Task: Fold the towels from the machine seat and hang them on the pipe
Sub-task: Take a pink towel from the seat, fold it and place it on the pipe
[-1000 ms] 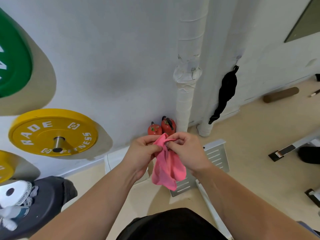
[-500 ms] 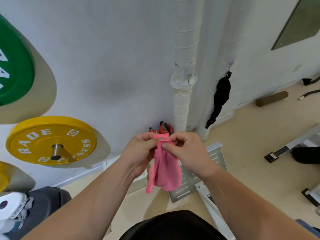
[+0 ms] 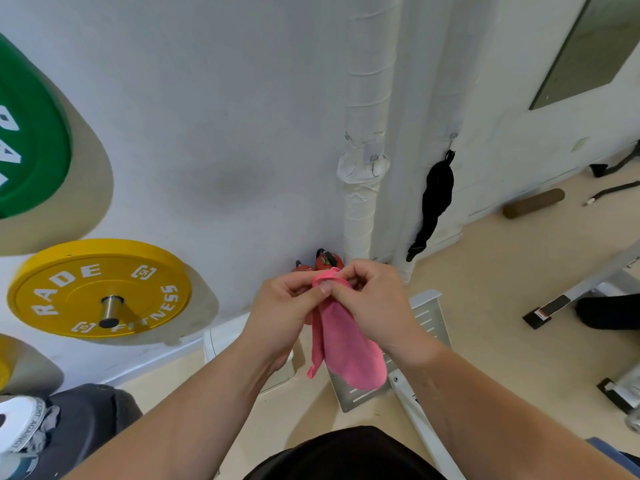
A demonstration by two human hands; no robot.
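Near the white wrapped pipe [image 3: 363, 188], left hand [image 3: 284, 306] and right hand [image 3: 374, 306] curl their fingers [image 3: 323, 289], pinching a hanging pink cloth towel [image 3: 346, 348].

Wearer's body, seen from the head camera. Two forearms enter my view from the near edge: the left forearm [image 3: 194, 410] and the right forearm [image 3: 485, 403], both bare along all the length I can see. The left hand [image 3: 287, 306] and right hand [image 3: 377, 306] are bare too, and a short-trimmed thumbnail shows on the left. Near centre, between the arms, I see a plain black garment [image 3: 346, 455]. I cannot tell whether it is a shirt or shorts.
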